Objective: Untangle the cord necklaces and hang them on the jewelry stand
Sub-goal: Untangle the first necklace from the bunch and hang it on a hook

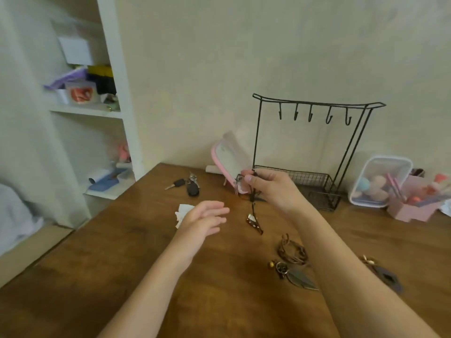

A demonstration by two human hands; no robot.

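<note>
Head view: right hand point(271, 189) pinches a cord necklace point(253, 215) above the table point(122, 264), near the jewelry stand point(314, 152); its pendant dangles. Left hand point(205, 218) hovers, fingers straight, holding nothing.

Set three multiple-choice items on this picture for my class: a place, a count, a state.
1. Where are the keys? A on a shelf; B in a basket; C on the table, left of the pink case.
2. How many hooks has the stand? A five; B three; C eight.
3. What is the right hand doing? A lying flat; B pinching a necklace; C gripping keys.
Answers: 1 C, they lie on the wood; 2 A, five hang from its bar; 3 B, the pendant dangles below.
</note>
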